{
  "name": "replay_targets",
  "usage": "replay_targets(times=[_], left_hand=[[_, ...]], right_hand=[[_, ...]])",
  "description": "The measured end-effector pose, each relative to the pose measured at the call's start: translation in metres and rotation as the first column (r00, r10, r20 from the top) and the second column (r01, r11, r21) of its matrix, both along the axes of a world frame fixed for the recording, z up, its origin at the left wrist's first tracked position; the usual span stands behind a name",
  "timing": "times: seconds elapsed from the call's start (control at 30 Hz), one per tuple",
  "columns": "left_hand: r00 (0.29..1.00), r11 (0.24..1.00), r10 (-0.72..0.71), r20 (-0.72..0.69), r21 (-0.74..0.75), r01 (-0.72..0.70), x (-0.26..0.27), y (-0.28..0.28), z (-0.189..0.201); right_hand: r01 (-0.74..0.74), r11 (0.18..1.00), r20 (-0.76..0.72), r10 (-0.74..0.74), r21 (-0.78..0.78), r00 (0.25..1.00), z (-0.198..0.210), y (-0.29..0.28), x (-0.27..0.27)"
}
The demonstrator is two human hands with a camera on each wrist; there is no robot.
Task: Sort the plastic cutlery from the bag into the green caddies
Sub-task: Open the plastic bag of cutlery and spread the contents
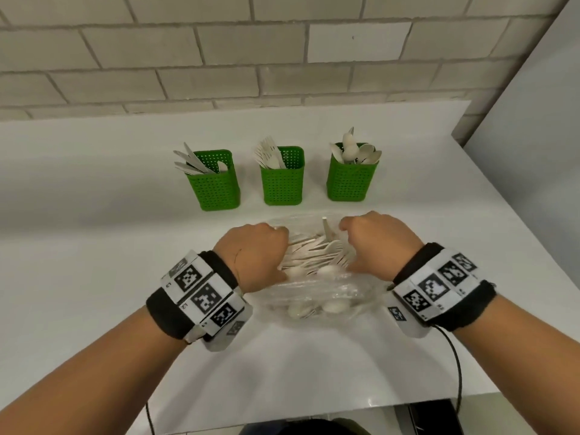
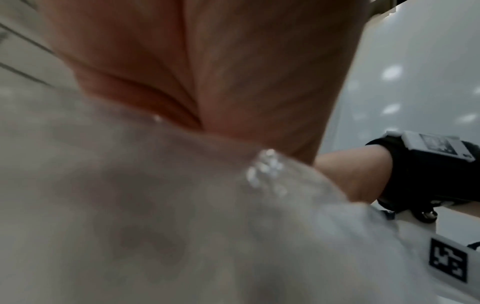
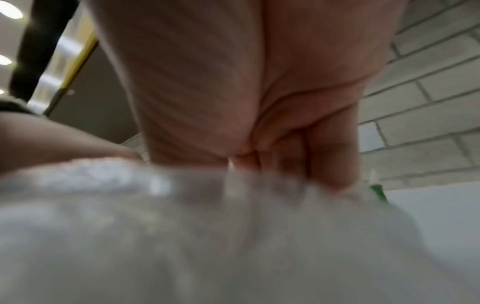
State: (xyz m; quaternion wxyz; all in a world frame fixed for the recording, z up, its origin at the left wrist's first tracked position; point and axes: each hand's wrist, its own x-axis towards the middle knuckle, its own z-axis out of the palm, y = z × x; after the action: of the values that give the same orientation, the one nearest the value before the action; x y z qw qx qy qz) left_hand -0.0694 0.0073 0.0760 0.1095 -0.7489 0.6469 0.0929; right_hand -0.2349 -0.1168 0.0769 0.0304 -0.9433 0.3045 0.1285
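Note:
A clear plastic bag (image 1: 317, 296) of white cutlery (image 1: 314, 252) lies on the white counter (image 1: 94, 246) between my hands. My left hand (image 1: 254, 255) grips the bag's left edge with curled fingers. My right hand (image 1: 376, 240) grips the right edge the same way, so the mouth is spread wide. Three green caddies stand behind: the left caddy (image 1: 215, 186) holds knives, the middle caddy (image 1: 282, 180) forks, the right caddy (image 1: 351, 178) spoons. Both wrist views are blurred, showing a palm (image 2: 221, 82) and curled fingers (image 3: 332, 156) above bag film (image 3: 207, 236).
A grey brick wall (image 1: 251, 51) rises behind the counter. The counter's right edge (image 1: 518, 221) runs diagonally beside a pale panel. Its front edge (image 1: 345, 409) is near my body, with a black cable (image 1: 459, 372) hanging from my right wrist band.

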Motion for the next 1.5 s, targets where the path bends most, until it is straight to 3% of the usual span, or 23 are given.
replay_targets(times=[0.13, 0.23, 0.43, 0.53, 0.6, 0.73, 0.8, 0.9, 0.97, 1.03, 1.07, 1.1, 1.17, 1.23, 1.27, 1.3, 1.33, 1.37, 1.4, 1.43, 1.47, 1.5], left_hand=[[0.992, 0.999, 0.046, -0.116, 0.016, -0.045, 0.011, 0.004, 0.005], [0.981, 0.987, -0.017, -0.192, -0.160, -0.014, 0.027, 0.012, 0.011], [0.993, 0.907, 0.013, 0.116, -0.420, 0.037, 0.007, 0.019, -0.004], [0.982, 0.846, 0.036, 0.183, -0.528, 0.067, 0.007, 0.019, -0.013], [0.981, 0.872, 0.075, 0.178, -0.488, 0.022, 0.011, 0.012, -0.016], [0.967, 0.966, 0.206, 0.147, -0.189, -0.177, 0.024, -0.007, -0.016], [0.963, 0.977, 0.206, 0.176, -0.097, -0.191, 0.028, -0.013, -0.016], [0.964, 0.979, 0.193, 0.180, -0.093, -0.179, 0.032, -0.017, -0.022], [0.985, 0.980, 0.171, 0.031, -0.110, -0.166, 0.041, -0.017, -0.030], [0.949, 0.967, 0.182, -0.258, -0.130, -0.220, 0.053, -0.014, -0.034], [0.875, 0.946, 0.206, -0.439, -0.140, -0.293, 0.057, -0.011, -0.034], [0.748, 0.908, 0.230, -0.622, -0.139, -0.395, 0.061, -0.008, -0.035], [0.361, 0.769, 0.227, -0.904, -0.060, -0.636, 0.060, -0.003, -0.036], [-0.098, 0.580, 0.121, -0.988, 0.151, -0.801, 0.056, -0.001, -0.041], [-0.292, 0.521, 0.047, -0.955, 0.273, -0.808, 0.054, 0.000, -0.042], [-0.427, 0.491, -0.008, -0.904, 0.368, -0.790, 0.052, 0.000, -0.042], [-0.477, 0.473, -0.017, -0.879, 0.413, -0.778, 0.052, 0.000, -0.042], [-0.446, 0.467, 0.018, -0.895, 0.402, -0.788, 0.050, -0.001, -0.042], [-0.297, 0.483, 0.116, -0.948, 0.315, -0.817, 0.048, -0.002, -0.041], [-0.019, 0.546, 0.239, -0.971, 0.151, -0.824, 0.049, -0.002, -0.043], [0.309, 0.639, 0.305, -0.901, -0.047, -0.768, 0.049, -0.001, -0.044], [0.571, 0.710, 0.279, -0.772, -0.234, -0.664, 0.049, 0.000, -0.043]], right_hand=[[-0.029, 0.998, -0.035, 0.027, -0.062, 0.999, 0.012, 0.003, -0.002], [0.057, 0.995, -0.018, -0.059, -0.082, 0.998, 0.036, -0.008, -0.011], [0.177, 0.963, -0.016, -0.184, -0.204, 0.983, 0.030, -0.004, 0.001], [0.205, 0.950, 0.004, -0.210, -0.236, 0.978, 0.026, -0.007, 0.004], [0.167, 0.944, -0.020, -0.179, -0.284, 0.984, 0.019, -0.005, 0.007], [0.122, 0.950, -0.148, -0.170, -0.287, 0.974, 0.007, 0.000, 0.014], [0.134, 0.951, -0.181, -0.189, -0.279, 0.965, 0.005, -0.005, 0.013], [0.146, 0.948, -0.125, -0.187, -0.282, 0.974, 0.001, -0.014, 0.005], [0.155, 0.962, -0.082, -0.177, -0.224, 0.981, 0.000, -0.017, 0.001], [0.150, 0.977, -0.033, -0.157, -0.154, 0.987, -0.002, -0.023, -0.002], [0.146, 0.983, 0.000, -0.147, -0.109, 0.989, -0.004, -0.028, -0.003], [0.143, 0.989, 0.060, -0.140, -0.048, 0.988, -0.007, -0.035, -0.006], [0.181, 0.950, 0.300, -0.255, 0.253, 0.919, -0.011, -0.049, -0.013], [0.101, 0.737, 0.495, -0.542, 0.668, 0.679, -0.016, -0.057, -0.021], [0.010, 0.562, 0.462, -0.691, 0.827, 0.556, -0.022, -0.059, -0.022], [-0.084, 0.374, 0.367, -0.802, 0.924, 0.471, -0.029, -0.060, -0.022], [-0.138, 0.242, 0.278, -0.865, 0.960, 0.417, -0.038, -0.061, -0.022], [-0.124, 0.214, 0.246, -0.883, 0.969, 0.399, -0.047, -0.062, -0.021], [-0.036, 0.295, 0.283, -0.865, 0.955, 0.415, -0.053, -0.063, -0.019], [0.104, 0.467, 0.366, -0.796, 0.878, 0.482, -0.056, -0.062, -0.018], [0.228, 0.678, 0.457, -0.668, 0.699, 0.588, -0.056, -0.062, -0.016], [0.265, 0.842, 0.526, -0.508, 0.470, 0.682, -0.053, -0.059, -0.013]])
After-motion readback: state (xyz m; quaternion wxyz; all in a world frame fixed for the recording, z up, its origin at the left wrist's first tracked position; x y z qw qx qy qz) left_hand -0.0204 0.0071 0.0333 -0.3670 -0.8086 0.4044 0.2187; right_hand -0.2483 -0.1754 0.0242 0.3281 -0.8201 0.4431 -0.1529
